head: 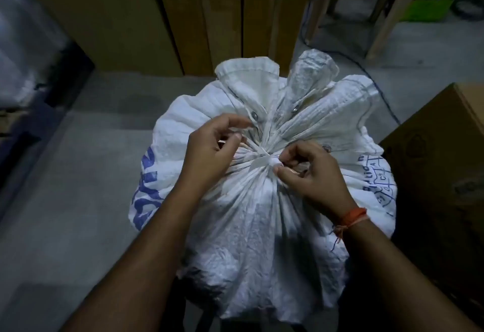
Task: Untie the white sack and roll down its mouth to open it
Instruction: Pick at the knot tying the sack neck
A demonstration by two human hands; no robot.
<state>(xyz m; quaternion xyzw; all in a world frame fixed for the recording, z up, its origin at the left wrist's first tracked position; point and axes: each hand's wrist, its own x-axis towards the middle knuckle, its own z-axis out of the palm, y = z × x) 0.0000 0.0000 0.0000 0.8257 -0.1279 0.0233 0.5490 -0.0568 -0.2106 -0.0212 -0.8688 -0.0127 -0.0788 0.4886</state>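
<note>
While the white sack (262, 200) stands tied, both hands pinch its knot (269, 162): left hand (209, 153), right hand (311, 171).

Mid-frame, a white sack (262, 200) stands tied shut. The right hand (311, 174) pinches the knot (273, 161); the left hand (212, 148) pinches the gathered neck just left. Boxes (157, 17) fill the upper left.

White sack (251, 216), blue print; orange wristband (352, 216).
</note>
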